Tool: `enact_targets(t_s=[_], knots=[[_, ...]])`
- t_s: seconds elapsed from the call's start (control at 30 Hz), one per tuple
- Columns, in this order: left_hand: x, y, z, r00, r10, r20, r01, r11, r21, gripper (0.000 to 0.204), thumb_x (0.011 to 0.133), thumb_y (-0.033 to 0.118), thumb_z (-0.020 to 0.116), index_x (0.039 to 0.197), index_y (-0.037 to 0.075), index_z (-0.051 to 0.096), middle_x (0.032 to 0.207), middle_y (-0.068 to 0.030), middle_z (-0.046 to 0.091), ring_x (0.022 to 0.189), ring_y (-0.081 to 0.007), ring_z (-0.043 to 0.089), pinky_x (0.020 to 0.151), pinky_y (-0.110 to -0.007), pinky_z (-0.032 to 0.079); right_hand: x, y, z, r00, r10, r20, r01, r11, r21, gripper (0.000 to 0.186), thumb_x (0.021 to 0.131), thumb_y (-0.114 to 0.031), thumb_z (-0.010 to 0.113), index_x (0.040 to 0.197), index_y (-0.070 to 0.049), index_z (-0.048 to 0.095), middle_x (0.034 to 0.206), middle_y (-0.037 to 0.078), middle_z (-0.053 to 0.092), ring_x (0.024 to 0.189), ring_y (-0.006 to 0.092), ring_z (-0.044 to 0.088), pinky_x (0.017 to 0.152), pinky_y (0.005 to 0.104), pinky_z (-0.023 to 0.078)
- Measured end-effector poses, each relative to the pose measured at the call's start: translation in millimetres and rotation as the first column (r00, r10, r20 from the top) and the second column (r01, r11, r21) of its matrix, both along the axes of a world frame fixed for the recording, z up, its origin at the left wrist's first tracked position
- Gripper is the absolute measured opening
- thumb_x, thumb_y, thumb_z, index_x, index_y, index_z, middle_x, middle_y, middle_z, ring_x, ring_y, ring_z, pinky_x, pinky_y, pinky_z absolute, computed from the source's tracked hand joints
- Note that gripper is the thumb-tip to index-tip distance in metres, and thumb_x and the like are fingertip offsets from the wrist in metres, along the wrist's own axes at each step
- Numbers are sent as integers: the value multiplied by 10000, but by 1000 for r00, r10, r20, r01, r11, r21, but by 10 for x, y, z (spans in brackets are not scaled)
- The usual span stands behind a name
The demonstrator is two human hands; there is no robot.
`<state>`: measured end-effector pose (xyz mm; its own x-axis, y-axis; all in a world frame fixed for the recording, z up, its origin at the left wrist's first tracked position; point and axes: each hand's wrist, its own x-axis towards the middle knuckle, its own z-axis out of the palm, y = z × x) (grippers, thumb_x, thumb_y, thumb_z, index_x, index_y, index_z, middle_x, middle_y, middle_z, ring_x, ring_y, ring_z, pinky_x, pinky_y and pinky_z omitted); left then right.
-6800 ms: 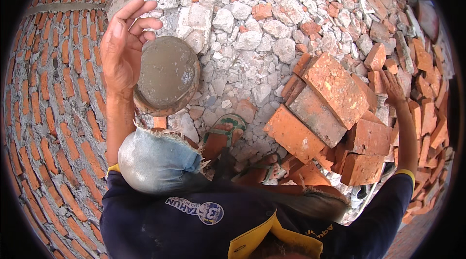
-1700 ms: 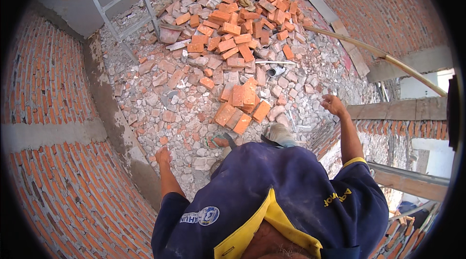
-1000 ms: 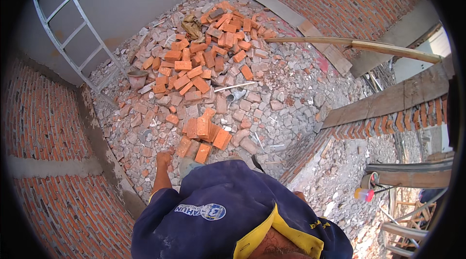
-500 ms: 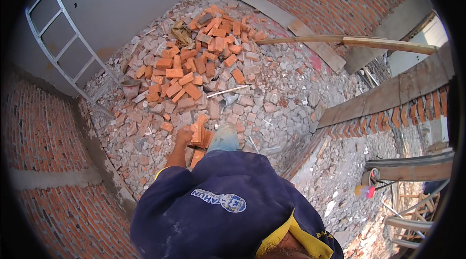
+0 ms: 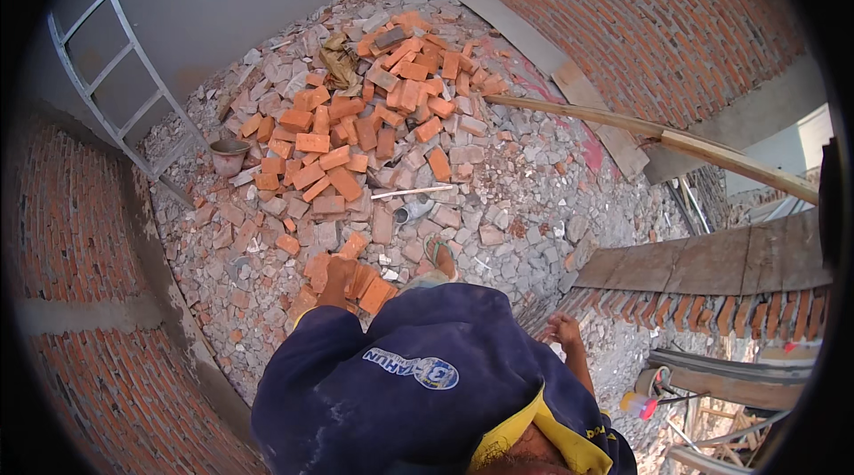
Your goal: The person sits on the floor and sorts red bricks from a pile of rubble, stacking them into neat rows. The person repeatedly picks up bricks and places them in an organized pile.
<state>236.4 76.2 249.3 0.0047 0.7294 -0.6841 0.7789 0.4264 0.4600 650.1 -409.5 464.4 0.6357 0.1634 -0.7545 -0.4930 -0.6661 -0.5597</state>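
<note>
The left hand [image 5: 338,275] reaches down to a small stack of bricks [image 5: 356,284] on the rubble floor [image 5: 534,208], just in front of the person's foot [image 5: 439,257]. Its fingers are on the bricks, but whether the grip is closed around one cannot be told. The right hand [image 5: 563,330] hangs free beside the low brick wall [image 5: 712,315], fingers loosely curled, holding nothing. Beyond the stack lies a bigger brick pile [image 5: 374,119], with a bucket [image 5: 229,155] and a ladder [image 5: 116,75] to its left.
</note>
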Motion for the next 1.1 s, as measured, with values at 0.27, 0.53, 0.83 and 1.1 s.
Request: enact_targets(t_s=[0.27, 0.53, 0.83, 1.1], knots=[[948, 160, 595, 996, 84, 26, -83, 995, -51, 567, 766, 398, 705, 1103, -56, 665, 1162, -255, 655, 1123, -358, 624, 941, -401, 488, 2481, 2761, 932, 665, 476, 575, -611, 790, 54, 507, 885, -258, 671, 1299, 10, 551, 1063, 118, 659, 845, 167, 637, 736, 294, 512], [1353, 442, 820, 975, 215, 55, -222, 958, 181, 332, 781, 258, 727, 971, -13, 707, 811, -92, 715, 758, -187, 674, 713, -333, 525, 2485, 2813, 200, 483, 826, 290, -862, 508, -10, 542, 895, -237, 688, 1316, 53, 505, 910, 80, 679, 815, 143, 631, 762, 287, 516], [1620, -1243, 603, 710, 704, -38, -703, 711, 17, 335, 831, 294, 669, 1078, 68, 681, 874, -76, 709, 746, -156, 670, 674, -326, 532, 3792, 1882, -551, 61, 983, -175, -970, 17, -243, 402, 870, -83, 643, 1253, 9, 563, 1066, 170, 679, 988, 263, 648, 857, 386, 521], [2528, -3028, 784, 943, 282, -178, -326, 893, -311, 450, 803, 433, 553, 822, 20, 730, 791, -143, 719, 831, -289, 708, 826, -382, 538, 4535, 4276, -21, 447, 893, -43, -891, 441, -111, 462, 895, -82, 617, 1329, -26, 468, 999, 92, 670, 814, 174, 649, 579, 284, 489]])
